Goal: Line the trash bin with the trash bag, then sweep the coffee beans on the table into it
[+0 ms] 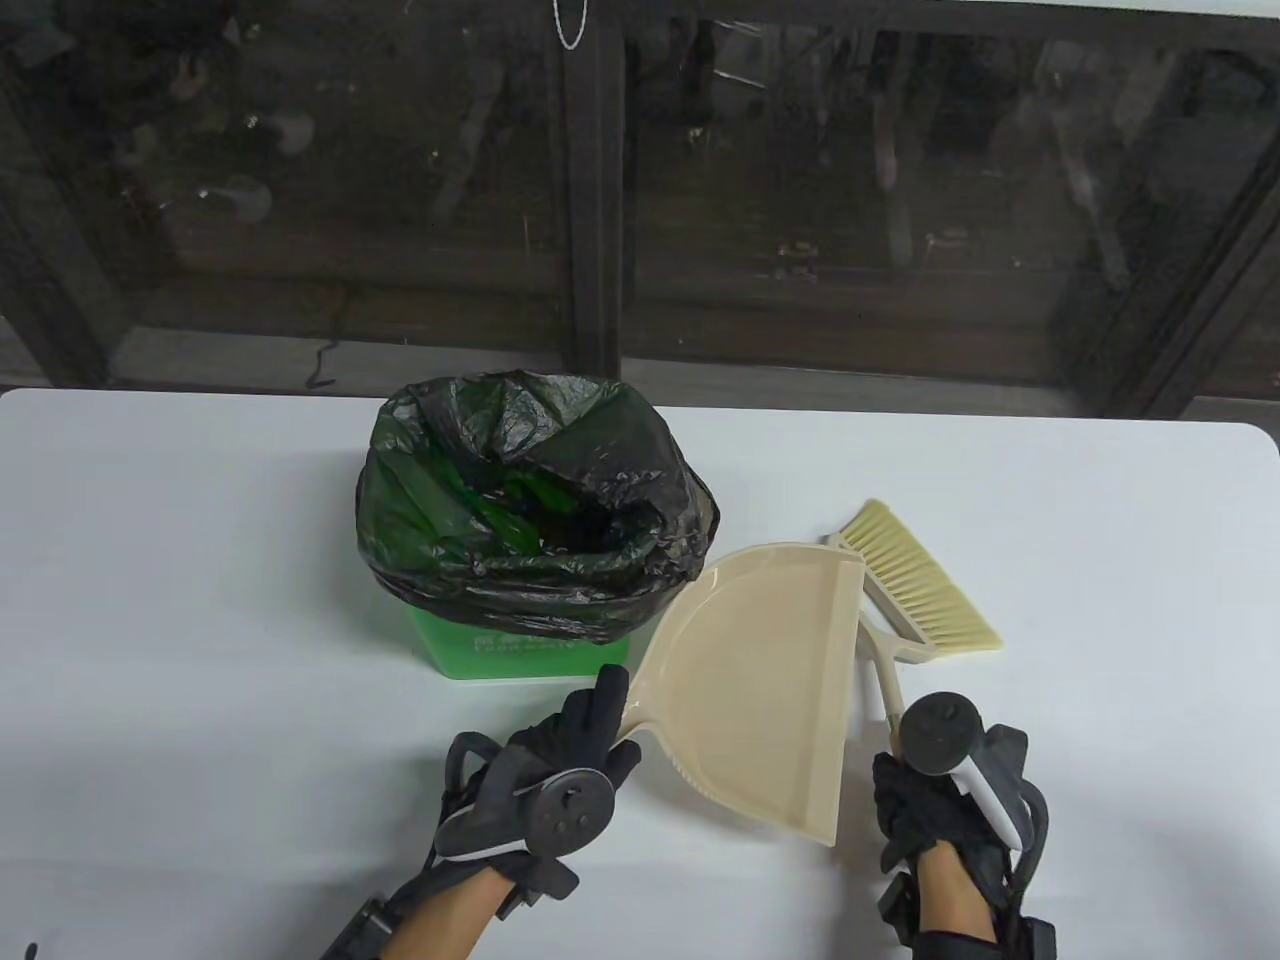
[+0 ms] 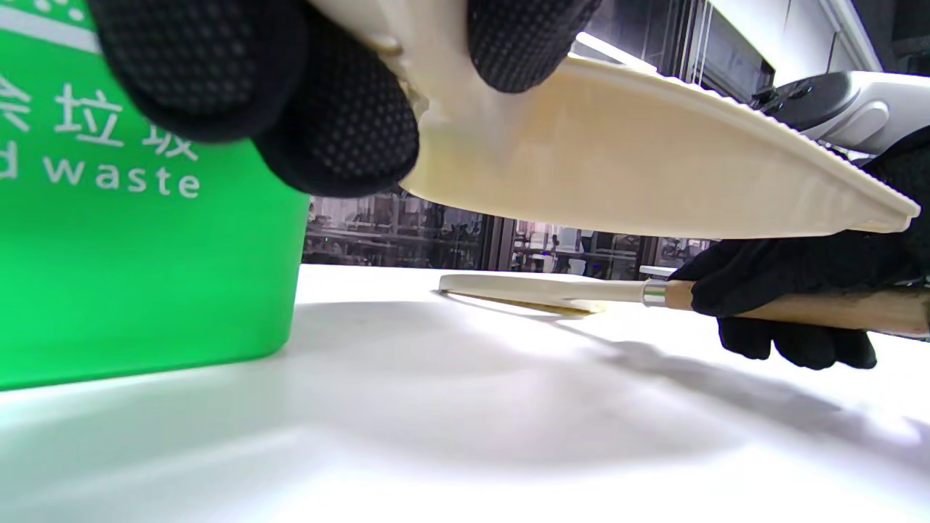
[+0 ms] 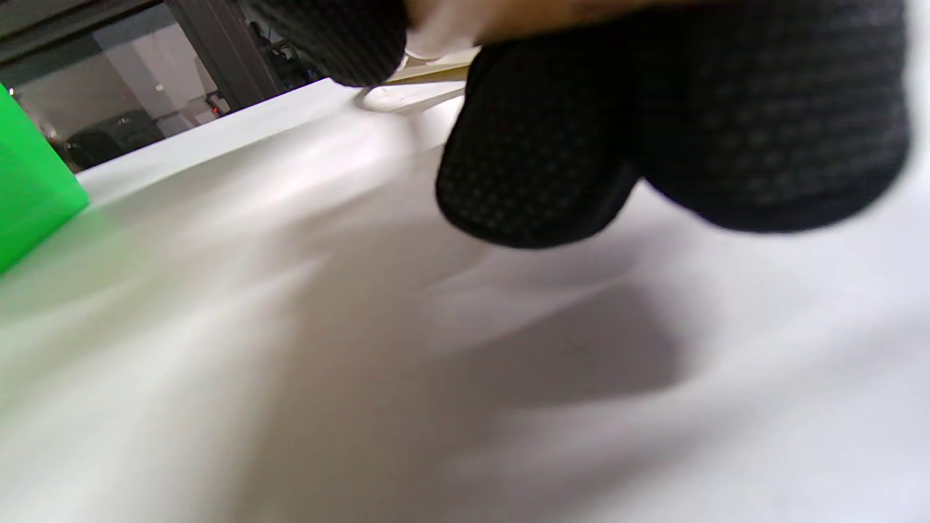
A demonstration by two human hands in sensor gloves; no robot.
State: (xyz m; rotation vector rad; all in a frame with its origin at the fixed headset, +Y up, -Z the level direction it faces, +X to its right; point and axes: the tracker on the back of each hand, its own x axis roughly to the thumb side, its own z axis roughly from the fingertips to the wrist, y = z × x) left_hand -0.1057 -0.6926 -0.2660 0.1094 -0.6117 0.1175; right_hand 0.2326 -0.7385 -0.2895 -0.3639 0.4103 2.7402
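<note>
A green trash bin (image 1: 520,655) stands mid-table, lined with a black trash bag (image 1: 530,510) folded over its rim. My left hand (image 1: 580,745) grips the handle end of a beige dustpan (image 1: 760,680), which is lifted off the table and tilted beside the bin, as the left wrist view shows (image 2: 654,167). My right hand (image 1: 920,800) holds the wooden handle of a small brush (image 1: 915,585); its yellow bristles lie on the table right of the dustpan. The brush handle (image 2: 799,305) sits in the gloved fingers (image 2: 785,341). No coffee beans are visible on the table.
The white table (image 1: 200,600) ends at a dark glass wall behind. The bin's green side (image 2: 145,276) carries white lettering, and its corner (image 3: 29,196) shows at the left of the right wrist view.
</note>
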